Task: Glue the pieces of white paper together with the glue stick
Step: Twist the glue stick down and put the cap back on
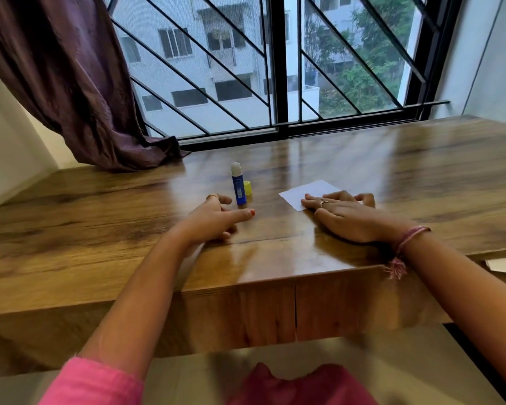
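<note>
Glossy brown wooden desk point(362, 159) below a barred window carries the work. Blue glue stick point(238, 185) stands upright, uncapped, yellow cap point(248, 188) touching it. Left hand point(216, 217) rests beside it, loosely open, holding nothing. Right hand point(351, 214) presses flat on white paper point(307, 191); pieces apparently joined, only pressing left.

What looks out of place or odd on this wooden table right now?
Little stands out. The blue glue stick stands upright with its white glue tip exposed, and its yellow cap sits off, close behind it on the wooden table. The right hand lies flat on the white paper; the left hand rests empty nearby. Nothing spilled or damaged.
</note>
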Demonstrator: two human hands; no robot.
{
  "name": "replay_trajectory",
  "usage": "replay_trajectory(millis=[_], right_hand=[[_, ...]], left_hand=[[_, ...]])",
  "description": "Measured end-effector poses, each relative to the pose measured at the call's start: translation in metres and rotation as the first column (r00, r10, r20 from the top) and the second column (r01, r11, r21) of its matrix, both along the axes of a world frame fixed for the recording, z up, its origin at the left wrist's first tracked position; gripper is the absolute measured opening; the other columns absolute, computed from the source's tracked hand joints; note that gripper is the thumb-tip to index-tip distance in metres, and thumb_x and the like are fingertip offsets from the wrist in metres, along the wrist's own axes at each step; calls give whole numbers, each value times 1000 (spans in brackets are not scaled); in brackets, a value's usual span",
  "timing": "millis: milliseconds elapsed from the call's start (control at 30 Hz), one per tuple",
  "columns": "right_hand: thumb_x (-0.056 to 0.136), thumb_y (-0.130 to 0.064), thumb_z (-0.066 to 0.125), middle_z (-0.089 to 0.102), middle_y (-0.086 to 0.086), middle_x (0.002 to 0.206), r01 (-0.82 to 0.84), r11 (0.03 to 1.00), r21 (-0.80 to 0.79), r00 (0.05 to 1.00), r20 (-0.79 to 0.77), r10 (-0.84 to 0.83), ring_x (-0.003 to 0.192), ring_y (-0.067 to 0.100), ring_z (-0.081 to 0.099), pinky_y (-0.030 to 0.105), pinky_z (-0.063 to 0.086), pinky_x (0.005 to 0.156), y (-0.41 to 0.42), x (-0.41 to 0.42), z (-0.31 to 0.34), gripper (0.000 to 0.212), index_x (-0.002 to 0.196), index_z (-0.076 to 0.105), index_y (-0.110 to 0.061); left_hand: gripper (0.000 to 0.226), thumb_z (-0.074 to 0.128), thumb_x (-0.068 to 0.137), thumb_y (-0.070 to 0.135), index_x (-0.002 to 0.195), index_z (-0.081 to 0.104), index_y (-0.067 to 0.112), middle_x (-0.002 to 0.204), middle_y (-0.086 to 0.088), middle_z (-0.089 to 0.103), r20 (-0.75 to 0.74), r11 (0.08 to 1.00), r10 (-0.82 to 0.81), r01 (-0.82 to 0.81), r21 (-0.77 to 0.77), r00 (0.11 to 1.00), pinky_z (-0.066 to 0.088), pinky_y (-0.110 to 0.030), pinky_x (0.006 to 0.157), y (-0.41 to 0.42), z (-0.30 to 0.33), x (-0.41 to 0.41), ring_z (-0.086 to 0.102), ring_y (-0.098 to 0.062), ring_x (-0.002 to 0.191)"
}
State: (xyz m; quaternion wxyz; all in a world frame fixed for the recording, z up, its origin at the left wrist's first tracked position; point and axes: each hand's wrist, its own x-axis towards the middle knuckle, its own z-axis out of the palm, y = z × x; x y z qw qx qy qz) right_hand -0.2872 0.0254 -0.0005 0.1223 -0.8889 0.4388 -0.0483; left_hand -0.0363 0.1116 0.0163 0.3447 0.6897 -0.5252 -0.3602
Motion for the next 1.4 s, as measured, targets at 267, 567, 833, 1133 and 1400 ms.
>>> replay_trajectory(millis=[267, 567, 833, 1133, 1400], right_hand=[[96, -40, 15, 5, -19, 158, -5, 994, -113, 999, -50, -1, 144, 7, 5, 41, 3, 112, 0, 2, -11, 54, 149, 7, -38], [98, -33, 27, 15, -18, 157, -46, 970, -238, 990, 122, 76, 143, 2, 7, 35, 8, 106, 7, 2, -15, 50, 147, 20, -38], [95, -44, 41, 29, -17, 151, -137, 965, -225, 955, 230, 189, 135, 7, 24, 27, 10, 95, 31, 13, -13, 50, 143, 30, -40], [86, -33, 65, 63, -8, 113, -55, 988, 145, 706, 705, -64, 87, 18, 64, 16, 46, 74, 50, 30, -6, 50, 132, 51, -21], [90, -31, 59, 72, 2, 89, -168, 962, 215, 622, 780, -65, 62, 4, 61, 10, 46, 61, 59, 46, -6, 14, 96, 68, -22]], left_hand=[[67, 76, 78, 32, 131, 40, 9, 107, -8, 57, -44, 975, 174, -178, -136, 984, 52, -23, 58, -37, -12, 12, 64, -17, 80], [55, 74, 79, 40, 120, 54, 10, 109, 0, 59, 136, 862, 276, -182, -473, 952, 49, -28, 74, -60, -20, -2, 59, -14, 87], [38, 74, 81, 33, 109, 66, 9, 99, -2, 70, 44, 863, 140, -100, -495, 989, 45, -11, 69, -52, -20, -7, 64, -11, 87], [26, 72, 80, 28, 105, 71, 23, 108, -2, 72, -313, 872, -337, 169, -459, 888, 43, -27, 83, -27, -12, -18, 64, -16, 106], [33, 69, 81, 18, 112, 66, 8, 108, -8, 71, -445, 852, -477, 274, -446, 758, 52, -27, 85, -25, -13, -19, 65, -22, 106]])
